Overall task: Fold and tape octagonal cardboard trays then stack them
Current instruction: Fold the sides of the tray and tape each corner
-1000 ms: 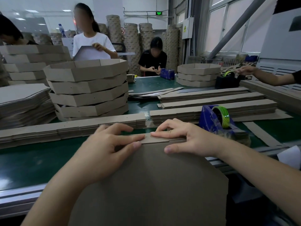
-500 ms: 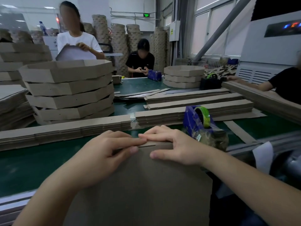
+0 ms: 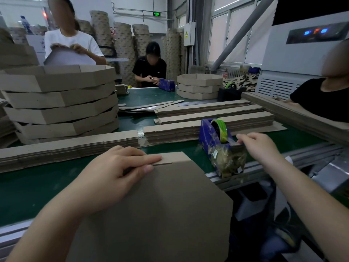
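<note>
Cardboard tray edge pinched by left hand; right hand pinches tape at dispenser, print unreadable.

My left hand and right hand are bare. My left forearm and right forearm are uncovered right to the edge of view, smooth, with no cloth on them. My fingers are slim and the nails are cut short; the left thumbnail shows most clearly, rounded and plain.
</note>
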A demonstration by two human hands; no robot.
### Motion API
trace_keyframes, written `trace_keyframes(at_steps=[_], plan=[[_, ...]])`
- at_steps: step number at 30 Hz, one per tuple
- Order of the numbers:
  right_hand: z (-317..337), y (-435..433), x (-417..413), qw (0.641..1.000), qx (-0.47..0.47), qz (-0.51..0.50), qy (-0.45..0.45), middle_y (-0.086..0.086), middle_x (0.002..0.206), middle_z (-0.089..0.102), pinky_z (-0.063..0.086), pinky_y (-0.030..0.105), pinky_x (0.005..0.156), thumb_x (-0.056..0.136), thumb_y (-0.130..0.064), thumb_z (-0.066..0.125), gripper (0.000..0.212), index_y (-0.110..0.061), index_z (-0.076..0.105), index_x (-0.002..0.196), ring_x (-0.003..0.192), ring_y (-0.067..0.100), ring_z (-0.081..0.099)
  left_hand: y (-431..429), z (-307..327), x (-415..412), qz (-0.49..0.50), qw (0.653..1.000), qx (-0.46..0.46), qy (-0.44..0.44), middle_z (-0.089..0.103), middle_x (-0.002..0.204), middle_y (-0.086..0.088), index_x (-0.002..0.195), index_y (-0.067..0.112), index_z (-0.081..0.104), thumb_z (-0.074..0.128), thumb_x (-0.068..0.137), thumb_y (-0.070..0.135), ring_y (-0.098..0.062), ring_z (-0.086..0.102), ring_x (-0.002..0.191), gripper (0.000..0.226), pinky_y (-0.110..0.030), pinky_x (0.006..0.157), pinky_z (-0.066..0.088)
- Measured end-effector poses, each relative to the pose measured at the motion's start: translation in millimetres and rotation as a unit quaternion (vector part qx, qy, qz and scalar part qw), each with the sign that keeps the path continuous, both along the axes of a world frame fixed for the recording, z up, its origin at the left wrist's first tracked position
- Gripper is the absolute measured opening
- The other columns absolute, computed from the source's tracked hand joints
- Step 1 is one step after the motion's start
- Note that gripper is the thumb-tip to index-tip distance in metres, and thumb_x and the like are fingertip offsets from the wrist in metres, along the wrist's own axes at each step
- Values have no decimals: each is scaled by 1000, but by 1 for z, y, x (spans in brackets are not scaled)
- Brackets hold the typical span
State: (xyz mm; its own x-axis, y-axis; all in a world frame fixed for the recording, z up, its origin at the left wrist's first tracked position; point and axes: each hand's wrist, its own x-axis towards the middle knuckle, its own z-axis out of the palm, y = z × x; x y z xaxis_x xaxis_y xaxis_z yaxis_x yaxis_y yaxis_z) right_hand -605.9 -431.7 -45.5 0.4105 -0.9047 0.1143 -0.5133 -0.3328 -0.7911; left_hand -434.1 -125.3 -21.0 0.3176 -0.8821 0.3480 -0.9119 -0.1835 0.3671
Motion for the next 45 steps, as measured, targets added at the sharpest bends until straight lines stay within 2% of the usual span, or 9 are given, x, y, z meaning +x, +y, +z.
trace_keyframes(at_steps=[3,7,13,19,25,28,31,38,45], plan=[[-2,1,-1,993,90,-10,-75,-2,64,53,32,30,52,89,-33,63,21,-17,72,78,60,15,44,-1,0,-2,0,1000,-1,0,56,112,30,114,62,53,37,83,58,0,49,107,35,-26,92,40],[-4,-5,3,962,230,-17,-146,8,78,52,29,24,45,79,-18,73,15,-6,73,88,51,10,33,-1,0,-3,3,1000,-1,-8,56,113,31,113,63,52,36,83,58,0,48,108,35,-26,93,40],[1,-1,9,905,311,-62,-285,-3,63,47,41,27,59,78,-13,73,19,-14,62,63,57,9,39,-1,-1,-3,3,1000,1,-18,55,114,31,113,65,50,36,84,57,0,48,108,33,-25,93,40],[-34,16,-5,857,254,-9,-449,-4,46,40,42,29,68,76,-1,56,31,-14,51,48,45,8,40,-3,-2,-2,0,1000,-6,-15,56,112,31,114,63,53,37,87,58,-1,50,107,31,-26,92,41],[-53,17,-19,969,61,-64,-229,4,60,50,38,36,65,76,-16,62,30,-1,53,53,66,24,48,-6,-1,-3,0,1000,4,-19,56,113,31,113,64,52,36,84,58,0,48,108,33,-26,92,41],[-53,20,-28,979,-40,-121,-160,2,71,52,39,25,65,79,-19,65,37,-2,50,50,67,15,51,-6,-1,-2,0,1000,4,-19,55,113,31,114,64,51,37,84,58,0,48,107,34,-27,92,41],[-40,42,-29,965,-68,-94,-236,-1,82,56,35,16,67,82,-12,68,23,-6,62,61,74,-1,54,-5,-2,-2,1,1000,-6,-10,57,113,29,113,63,53,40,84,56,-1,49,105,32,-26,92,41],[-9,163,9,897,145,195,-370,-6,49,53,36,14,43,79,-14,73,12,-19,75,69,44,3,45,-3,-2,-4,0,999,-41,11,61,111,26,111,56,60,50,82,51,-6,55,105,31,-33,90,46],[-6,201,43,855,323,142,-382,2,40,45,24,16,31,80,-13,74,18,-7,72,63,30,10,33,0,-2,-4,8,998,-60,-2,63,110,22,111,51,62,54,82,46,-8,56,106,31,-35,90,47]])
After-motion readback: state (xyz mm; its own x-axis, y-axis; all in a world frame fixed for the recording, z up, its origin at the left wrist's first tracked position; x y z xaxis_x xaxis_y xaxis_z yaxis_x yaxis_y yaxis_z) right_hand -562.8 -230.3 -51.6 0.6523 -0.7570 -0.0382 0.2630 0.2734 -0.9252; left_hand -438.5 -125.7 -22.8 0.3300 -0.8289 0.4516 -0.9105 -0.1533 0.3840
